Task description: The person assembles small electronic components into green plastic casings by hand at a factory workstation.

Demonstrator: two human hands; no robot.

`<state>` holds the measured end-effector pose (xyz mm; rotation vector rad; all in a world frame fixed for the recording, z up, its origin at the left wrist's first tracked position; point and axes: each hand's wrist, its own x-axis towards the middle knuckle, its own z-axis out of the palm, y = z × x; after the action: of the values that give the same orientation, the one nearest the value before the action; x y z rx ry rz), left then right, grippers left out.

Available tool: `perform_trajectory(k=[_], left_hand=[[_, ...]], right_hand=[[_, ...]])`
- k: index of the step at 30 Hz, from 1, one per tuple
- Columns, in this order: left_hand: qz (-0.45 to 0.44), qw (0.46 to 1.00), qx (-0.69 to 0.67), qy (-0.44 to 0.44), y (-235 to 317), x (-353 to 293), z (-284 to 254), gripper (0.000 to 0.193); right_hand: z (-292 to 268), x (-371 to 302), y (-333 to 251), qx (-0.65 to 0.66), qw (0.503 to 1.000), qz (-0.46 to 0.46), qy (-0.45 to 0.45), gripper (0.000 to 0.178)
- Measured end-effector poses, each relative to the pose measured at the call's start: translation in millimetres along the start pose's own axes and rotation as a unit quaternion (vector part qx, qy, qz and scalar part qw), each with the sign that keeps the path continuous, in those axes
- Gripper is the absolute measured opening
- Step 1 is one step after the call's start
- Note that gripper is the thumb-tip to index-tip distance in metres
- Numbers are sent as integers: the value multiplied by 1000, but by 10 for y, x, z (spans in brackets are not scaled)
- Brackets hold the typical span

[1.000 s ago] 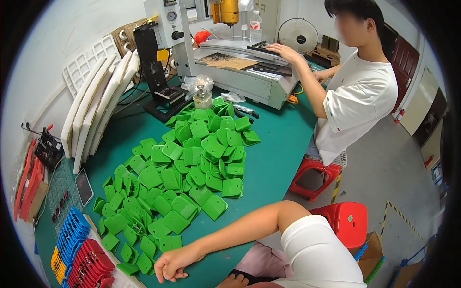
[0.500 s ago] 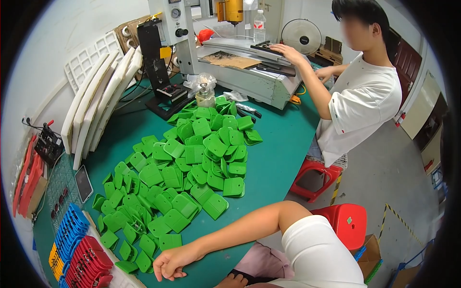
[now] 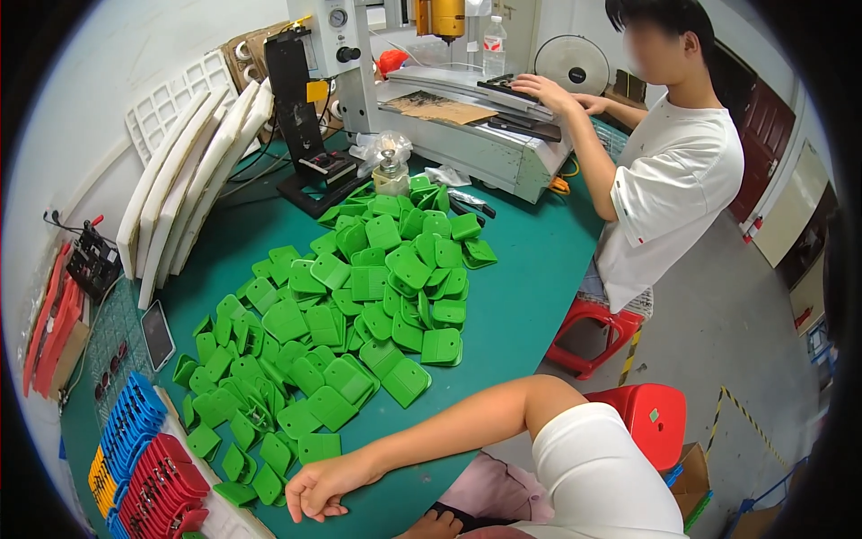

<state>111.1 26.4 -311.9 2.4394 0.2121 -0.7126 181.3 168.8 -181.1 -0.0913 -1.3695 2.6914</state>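
Note:
My right hand point(image 3: 325, 486) rests near the front edge of the green table, its arm coming in from the lower right. Its fingers are loosely bent, a little apart, and nothing shows in them. Just beyond it lies a flat green plastic piece point(image 3: 319, 447) with a small hole. That piece is at the near end of a wide heap of similar green plastic pieces point(image 3: 370, 283), many in folded pairs. Part of my left hand point(image 3: 433, 525) shows at the lower edge beside dark and pink cloth. Most of it is cut off, so its grip is hidden.
Red clips point(image 3: 162, 490) and blue clips point(image 3: 135, 418) with metal springs stand in rows at lower left. A phone point(image 3: 157, 335) lies behind them. White foam boards point(image 3: 193, 180) lean leftward. A co-worker point(image 3: 669, 171) handles a machine point(image 3: 494, 153). A red stool point(image 3: 639, 422) stands right.
The view has shifted slightly. The co-worker leans further over the machine, and the co-worker's farther hand has moved up toward it. My right hand stays in place.

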Motion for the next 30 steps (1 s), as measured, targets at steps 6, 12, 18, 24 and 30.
perform_trajectory(k=[6,12,18,24,30], left_hand=[[3,1000,6,-3,-7,55,36,47],[1,1000,11,-8,13,56,57,44],[3,1000,20,-15,32,48,48,41],[-7,999,28,-18,60,48,27,38],[-25,999,36,-13,63,85,75,39]], right_hand=[[-5,-15,-15,2,1000,7,10,23],[-6,-34,-49,-6,1000,16,-5,22],[-3,-46,-57,-4,1000,15,-7,22],[-4,-41,-53,-1,1000,17,-7,22],[-16,-46,-44,5,1000,14,-10,22]])
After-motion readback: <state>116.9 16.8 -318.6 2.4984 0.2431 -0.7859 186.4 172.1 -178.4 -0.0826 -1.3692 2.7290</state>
